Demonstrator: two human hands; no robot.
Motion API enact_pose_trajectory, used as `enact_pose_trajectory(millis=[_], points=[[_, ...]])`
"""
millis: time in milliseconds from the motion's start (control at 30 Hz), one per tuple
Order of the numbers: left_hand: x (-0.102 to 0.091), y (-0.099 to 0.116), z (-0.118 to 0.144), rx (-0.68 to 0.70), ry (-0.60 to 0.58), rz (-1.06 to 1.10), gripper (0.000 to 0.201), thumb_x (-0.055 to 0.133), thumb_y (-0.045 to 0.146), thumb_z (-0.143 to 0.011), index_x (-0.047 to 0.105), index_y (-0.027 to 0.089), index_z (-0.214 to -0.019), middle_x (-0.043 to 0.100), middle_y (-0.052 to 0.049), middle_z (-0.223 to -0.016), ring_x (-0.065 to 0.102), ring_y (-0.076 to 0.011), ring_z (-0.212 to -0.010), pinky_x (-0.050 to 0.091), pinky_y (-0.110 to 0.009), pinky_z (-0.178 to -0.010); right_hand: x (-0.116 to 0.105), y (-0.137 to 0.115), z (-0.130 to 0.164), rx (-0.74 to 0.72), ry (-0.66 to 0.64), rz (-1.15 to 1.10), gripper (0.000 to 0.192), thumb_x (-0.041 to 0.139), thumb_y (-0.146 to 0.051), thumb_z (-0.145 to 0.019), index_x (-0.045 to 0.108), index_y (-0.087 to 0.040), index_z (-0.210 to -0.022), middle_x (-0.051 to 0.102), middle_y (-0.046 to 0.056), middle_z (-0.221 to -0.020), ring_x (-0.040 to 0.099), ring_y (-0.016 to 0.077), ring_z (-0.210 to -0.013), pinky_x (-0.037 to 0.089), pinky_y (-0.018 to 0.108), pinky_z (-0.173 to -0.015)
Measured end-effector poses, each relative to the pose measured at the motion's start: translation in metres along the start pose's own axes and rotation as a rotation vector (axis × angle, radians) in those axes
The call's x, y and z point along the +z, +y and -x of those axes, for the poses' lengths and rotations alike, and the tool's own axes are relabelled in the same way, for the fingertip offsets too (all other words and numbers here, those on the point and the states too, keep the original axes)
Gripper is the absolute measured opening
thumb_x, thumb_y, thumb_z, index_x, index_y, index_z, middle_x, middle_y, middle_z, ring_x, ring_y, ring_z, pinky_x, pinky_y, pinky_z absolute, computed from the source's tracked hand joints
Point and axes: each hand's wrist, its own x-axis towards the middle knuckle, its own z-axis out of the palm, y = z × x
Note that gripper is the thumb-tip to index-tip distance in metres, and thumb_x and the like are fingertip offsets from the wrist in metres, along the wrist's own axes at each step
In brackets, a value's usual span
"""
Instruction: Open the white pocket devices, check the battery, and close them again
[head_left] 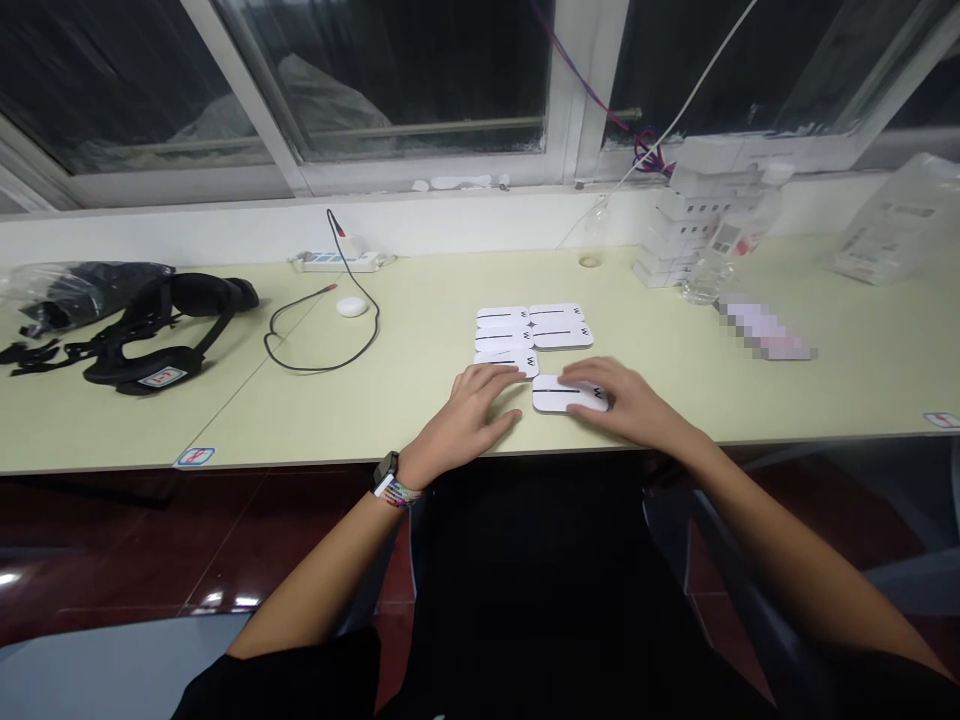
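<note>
white card (559, 395) flat near table's front edge, just in front of card cluster (529, 335) | right hand (626, 400) fingers spread, lying flat on it, no pinch | left hand (469, 410) spread flat, fingertips touching nearest cluster card | table (420, 300); black cable (322, 340) far left

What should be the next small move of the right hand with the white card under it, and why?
Probably the right hand should slide the white card up beside the left hand's card: four cards form a neat grid, and this card lies apart, below the open spot.
</note>
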Motion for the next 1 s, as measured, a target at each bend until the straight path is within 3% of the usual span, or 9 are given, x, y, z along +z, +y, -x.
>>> enact_pose_trajectory(millis=[167, 300, 433, 600, 767, 1000], points=[[0.002, -0.003, 0.001, -0.002, -0.02, -0.05, 0.044, 0.061, 0.034, -0.111, 0.059, 0.03, -0.155, 0.058, -0.01, -0.161, 0.047, -0.0361, -0.154, 0.038, -0.061, -0.13, -0.003, -0.013, -0.012, -0.135, -0.186, 0.03, 0.04, 0.081, -0.029, -0.093, 0.08, -0.029, -0.132, 0.079, 0.01, -0.132, 0.074, 0.0314, -0.123, 0.061, 0.054, -0.108], [0.003, -0.004, 0.002, 0.031, -0.021, -0.074, 0.042, 0.059, 0.031, -0.111, 0.06, 0.028, -0.153, 0.058, -0.011, -0.16, 0.045, -0.0362, -0.154, 0.038, -0.061, -0.131, -0.022, 0.002, -0.054, -0.208, -0.277, -0.037, 0.036, 0.084, -0.031, -0.088, 0.082, -0.028, -0.124, 0.082, 0.008, -0.129, 0.076, 0.0319, -0.12, 0.06, 0.051, -0.108], [0.003, -0.003, 0.001, 0.04, -0.023, -0.083, 0.039, 0.057, 0.029, -0.111, 0.062, 0.028, -0.15, 0.058, -0.011, -0.161, 0.046, -0.0362, -0.153, 0.038, -0.062, -0.13, -0.033, 0.039, -0.115, -0.001, -0.256, -0.072, 0.029, 0.08, -0.032, -0.082, 0.085, -0.023, -0.109, 0.085, 0.007, -0.116, 0.077, 0.0307, -0.109, 0.06, 0.048, -0.102], [0.004, -0.003, 0.002, 0.029, -0.027, -0.103, 0.04, 0.058, 0.028, -0.11, 0.061, 0.026, -0.149, 0.057, -0.011, -0.163, 0.047, -0.0361, -0.153, 0.039, -0.062, -0.13, -0.021, 0.083, -0.171, 0.18, -0.193, -0.076, 0.031, 0.082, -0.031, -0.076, 0.083, -0.02, -0.106, 0.083, 0.01, -0.121, 0.074, 0.0301, -0.113, 0.057, 0.049, -0.11], [0.003, -0.002, 0.001, 0.005, -0.057, -0.124, 0.038, 0.056, 0.03, -0.111, 0.06, 0.027, -0.149, 0.056, -0.01, -0.166, 0.045, -0.034, -0.158, 0.04, -0.059, -0.132, -0.005, 0.105, -0.199, 0.257, -0.179, -0.058, 0.027, 0.082, -0.022, -0.075, 0.083, -0.02, -0.103, 0.079, 0.013, -0.128, 0.069, 0.0352, -0.131, 0.053, 0.053, -0.118], [0.005, -0.005, -0.002, 0.001, -0.103, -0.104, 0.039, 0.052, 0.03, -0.111, 0.06, 0.027, -0.149, 0.052, -0.009, -0.171, 0.038, -0.0326, -0.166, 0.036, -0.061, -0.136, -0.003, 0.112, -0.212, 0.266, -0.242, -0.044, 0.03, 0.074, -0.018, -0.077, 0.086, -0.023, -0.103, 0.081, 0.011, -0.128, 0.071, 0.0345, -0.126, 0.053, 0.054, -0.119]])
